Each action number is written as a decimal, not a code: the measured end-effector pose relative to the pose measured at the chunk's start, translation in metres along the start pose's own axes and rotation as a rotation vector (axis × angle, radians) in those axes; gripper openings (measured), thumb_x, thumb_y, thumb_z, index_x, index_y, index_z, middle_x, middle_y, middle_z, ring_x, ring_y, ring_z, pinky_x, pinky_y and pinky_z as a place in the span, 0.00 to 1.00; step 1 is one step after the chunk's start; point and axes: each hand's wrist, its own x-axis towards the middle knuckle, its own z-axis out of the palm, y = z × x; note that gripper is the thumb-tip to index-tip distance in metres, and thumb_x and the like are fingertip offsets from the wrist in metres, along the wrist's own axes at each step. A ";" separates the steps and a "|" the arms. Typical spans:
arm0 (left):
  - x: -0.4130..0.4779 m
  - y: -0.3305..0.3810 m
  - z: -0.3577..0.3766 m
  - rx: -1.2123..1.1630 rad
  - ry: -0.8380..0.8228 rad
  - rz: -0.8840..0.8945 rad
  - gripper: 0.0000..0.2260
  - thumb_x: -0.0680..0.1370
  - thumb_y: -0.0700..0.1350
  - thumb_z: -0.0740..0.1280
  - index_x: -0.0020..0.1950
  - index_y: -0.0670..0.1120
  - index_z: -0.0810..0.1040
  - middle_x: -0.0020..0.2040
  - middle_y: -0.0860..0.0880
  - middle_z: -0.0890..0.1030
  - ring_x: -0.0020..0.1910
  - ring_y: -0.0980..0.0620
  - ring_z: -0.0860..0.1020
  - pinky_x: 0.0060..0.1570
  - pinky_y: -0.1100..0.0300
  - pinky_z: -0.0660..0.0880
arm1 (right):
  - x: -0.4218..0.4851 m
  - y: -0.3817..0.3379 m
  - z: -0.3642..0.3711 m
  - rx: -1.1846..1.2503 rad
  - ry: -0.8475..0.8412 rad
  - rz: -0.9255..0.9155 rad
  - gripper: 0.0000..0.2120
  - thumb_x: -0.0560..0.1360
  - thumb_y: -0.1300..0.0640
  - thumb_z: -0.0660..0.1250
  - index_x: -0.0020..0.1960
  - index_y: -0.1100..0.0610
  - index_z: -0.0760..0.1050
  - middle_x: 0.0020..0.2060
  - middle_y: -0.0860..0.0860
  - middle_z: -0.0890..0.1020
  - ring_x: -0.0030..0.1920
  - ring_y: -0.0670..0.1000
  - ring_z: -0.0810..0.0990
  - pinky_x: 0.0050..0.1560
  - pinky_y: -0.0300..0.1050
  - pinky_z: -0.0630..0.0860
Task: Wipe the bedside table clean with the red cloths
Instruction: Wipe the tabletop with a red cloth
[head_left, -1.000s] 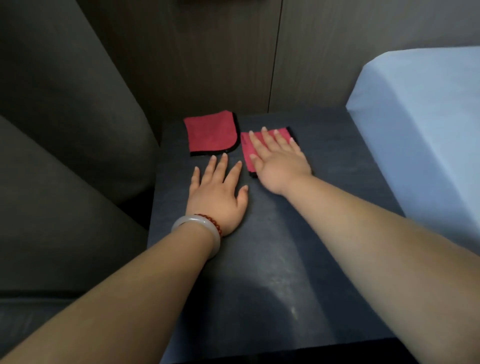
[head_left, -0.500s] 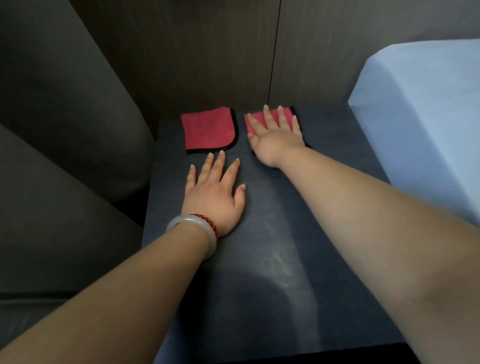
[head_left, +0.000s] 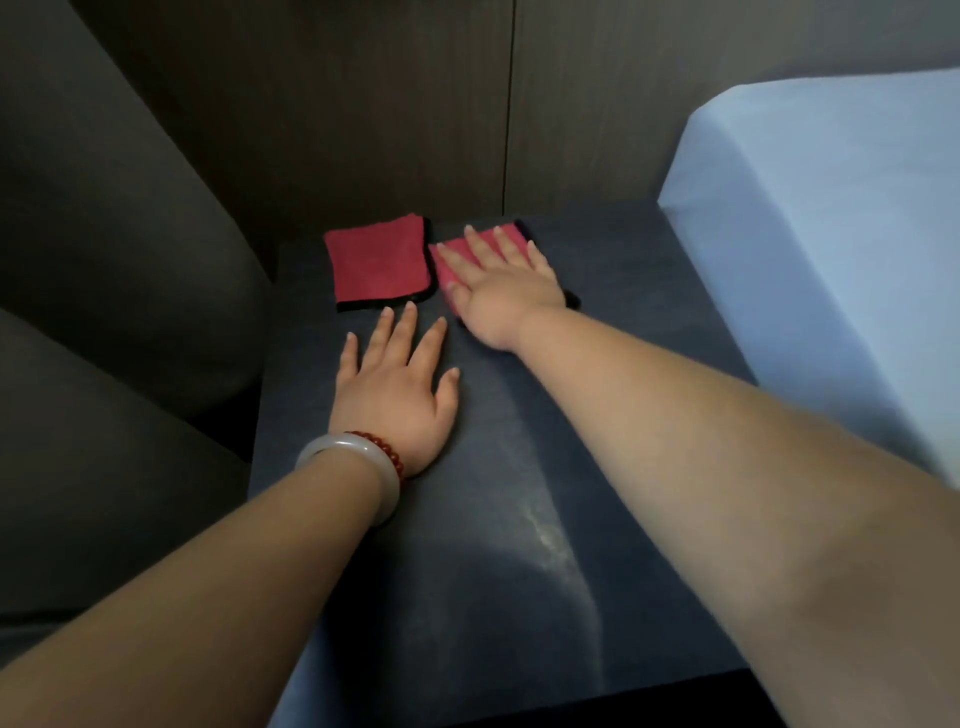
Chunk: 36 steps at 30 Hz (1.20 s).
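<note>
Beside the dark bedside table on its right stands a bed under a pale blue sheet, and on its left sits dark upholstery; brown wood panelling runs behind. Across the table's dark top a faint pale streak catches the light near the front.

Two bare forearms reach over the table from the near edge. At the far end lie two red cloths with black edging, side by side. The left cloth lies flat and uncovered, close to the back-left corner. The right cloth is just beside it — most of it is hidden under the right hand, which is laid flat on it, palm down, fingers spread.

The left hand rests flat on the bare tabletop, palm down, fingers splayed, gripping nothing — its fingertips end just short of the left cloth's near edge. On that wrist sit a pale bangle and a string of red beads.
</note>
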 end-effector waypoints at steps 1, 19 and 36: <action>0.000 0.000 0.000 0.004 -0.004 -0.002 0.27 0.81 0.59 0.46 0.80 0.56 0.48 0.81 0.50 0.45 0.79 0.50 0.43 0.75 0.45 0.40 | 0.002 0.020 -0.005 -0.005 -0.002 0.054 0.25 0.81 0.41 0.41 0.78 0.38 0.42 0.79 0.44 0.42 0.78 0.52 0.40 0.76 0.57 0.39; 0.000 -0.001 0.001 -0.016 0.021 -0.008 0.27 0.81 0.59 0.47 0.80 0.56 0.49 0.81 0.51 0.46 0.78 0.51 0.42 0.75 0.46 0.40 | 0.023 0.071 -0.022 -0.004 0.017 0.210 0.27 0.80 0.38 0.40 0.78 0.39 0.42 0.79 0.46 0.43 0.79 0.53 0.41 0.76 0.57 0.40; 0.001 0.001 0.001 -0.032 0.020 -0.015 0.27 0.81 0.59 0.48 0.79 0.55 0.51 0.81 0.50 0.47 0.79 0.50 0.44 0.75 0.46 0.40 | -0.020 0.114 -0.017 0.025 0.024 0.463 0.27 0.81 0.40 0.41 0.79 0.42 0.42 0.79 0.48 0.42 0.79 0.54 0.41 0.76 0.58 0.41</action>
